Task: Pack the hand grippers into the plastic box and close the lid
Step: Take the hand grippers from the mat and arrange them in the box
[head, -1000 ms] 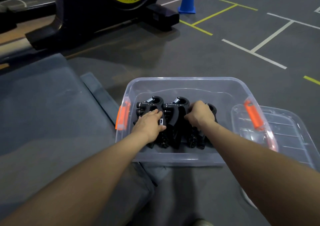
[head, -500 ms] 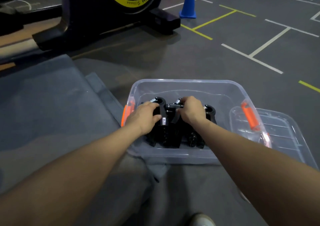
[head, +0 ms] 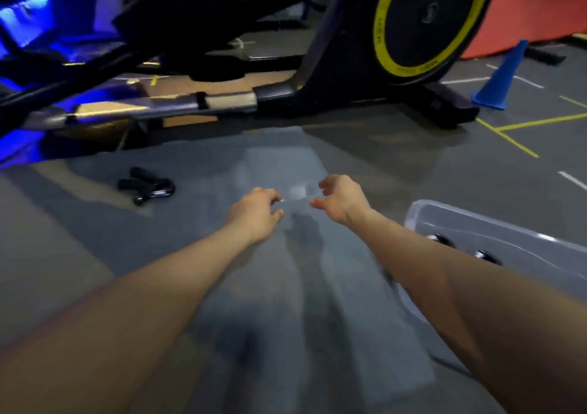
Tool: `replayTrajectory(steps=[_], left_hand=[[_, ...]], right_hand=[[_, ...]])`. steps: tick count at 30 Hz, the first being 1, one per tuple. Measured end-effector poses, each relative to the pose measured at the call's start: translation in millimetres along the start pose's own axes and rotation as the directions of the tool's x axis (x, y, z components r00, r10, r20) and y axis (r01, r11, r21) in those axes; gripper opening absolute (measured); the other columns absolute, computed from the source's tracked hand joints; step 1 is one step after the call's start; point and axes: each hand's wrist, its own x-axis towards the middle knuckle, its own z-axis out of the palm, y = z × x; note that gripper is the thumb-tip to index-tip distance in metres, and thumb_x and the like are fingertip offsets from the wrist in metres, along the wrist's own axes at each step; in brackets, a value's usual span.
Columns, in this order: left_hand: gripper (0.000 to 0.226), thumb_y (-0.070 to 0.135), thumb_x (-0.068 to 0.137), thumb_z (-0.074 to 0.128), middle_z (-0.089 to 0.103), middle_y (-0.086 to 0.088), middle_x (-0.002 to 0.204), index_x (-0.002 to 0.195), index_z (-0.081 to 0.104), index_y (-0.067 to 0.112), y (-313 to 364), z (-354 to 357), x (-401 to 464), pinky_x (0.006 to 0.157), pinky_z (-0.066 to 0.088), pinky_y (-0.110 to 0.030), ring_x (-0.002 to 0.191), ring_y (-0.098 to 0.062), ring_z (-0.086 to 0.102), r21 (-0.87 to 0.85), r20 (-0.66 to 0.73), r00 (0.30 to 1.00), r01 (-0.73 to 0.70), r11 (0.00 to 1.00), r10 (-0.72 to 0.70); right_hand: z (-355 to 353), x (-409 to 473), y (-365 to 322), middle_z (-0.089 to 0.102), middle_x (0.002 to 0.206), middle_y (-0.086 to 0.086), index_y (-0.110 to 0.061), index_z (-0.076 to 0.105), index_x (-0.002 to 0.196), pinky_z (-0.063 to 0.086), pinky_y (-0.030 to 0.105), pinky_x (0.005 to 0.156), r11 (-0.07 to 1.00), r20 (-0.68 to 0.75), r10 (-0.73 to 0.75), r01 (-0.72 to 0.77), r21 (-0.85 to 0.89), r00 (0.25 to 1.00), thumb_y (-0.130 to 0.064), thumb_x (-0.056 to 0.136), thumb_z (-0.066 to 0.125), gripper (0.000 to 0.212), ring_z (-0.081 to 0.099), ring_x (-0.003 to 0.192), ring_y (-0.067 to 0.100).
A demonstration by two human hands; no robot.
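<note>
One hand gripper (head: 146, 186) sits loose on the mat at 10 o'clock, others already in the plastic box (head: 495, 223) at 3, lid not on, left hand (head: 257, 212) and right hand (head: 341, 201) loosely curled, empty.

One black hand gripper (head: 146, 186) is lying flat on the grey mat, well off to the left of the left hand's fingers (head: 275, 198) and a bit farther away, handles pointing left and the shiny coil end to the right. The clear plastic box (head: 419, 210) sits open, no lid on it, to the right of the right hand's fingers (head: 320, 185) and nearer. A couple of dark gripper tops (head: 440, 239) show inside through the blur.
</note>
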Motion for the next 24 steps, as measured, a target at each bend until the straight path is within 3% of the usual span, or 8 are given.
replayTrajectory(steps=[6, 13, 24], left_hand=[[0.039, 0.025, 0.091, 0.055, 0.051, -0.009, 0.129, 0.128, 0.053, 0.017, -113, -28, 16, 0.102, 0.041, -0.034, 0.122, -0.027, 0.050, -0.030, -0.067, 0.984, 0.165, 0.986, -0.167], [0.043, 0.024, 0.090, 0.055, 0.045, -0.008, 0.135, 0.132, 0.047, 0.015, -216, -27, 64, 0.106, 0.038, -0.041, 0.126, -0.027, 0.045, -0.019, -0.150, 0.958, 0.243, 0.970, -0.243], [0.039, 0.021, 0.093, 0.051, 0.044, -0.005, 0.138, 0.130, 0.047, 0.014, -278, 4, 128, 0.101, 0.038, -0.039, 0.127, -0.026, 0.042, 0.096, -0.236, 0.943, 0.263, 0.960, -0.235]], right_hand=[[105, 39, -82, 0.058, 0.131, 0.014, -0.007, 0.053, 0.130, 0.043, 0.036, 0.104, 0.997, 0.131, -0.082, 0.082, 0.008, 0.988, -0.020, 0.083, 0.070, 0.051, 0.055, 0.121, 0.027], [204, 95, -134, 0.059, 0.129, 0.011, -0.010, 0.054, 0.129, 0.046, 0.034, 0.101, 0.990, 0.210, -0.135, 0.142, -0.018, 0.968, -0.022, 0.083, 0.070, 0.051, 0.057, 0.119, 0.025], [274, 151, -146, 0.063, 0.124, 0.009, -0.015, 0.060, 0.121, 0.048, 0.036, 0.098, 0.986, 0.186, -0.159, 0.164, -0.012, 0.970, -0.018, 0.084, 0.065, 0.038, 0.059, 0.115, 0.027]])
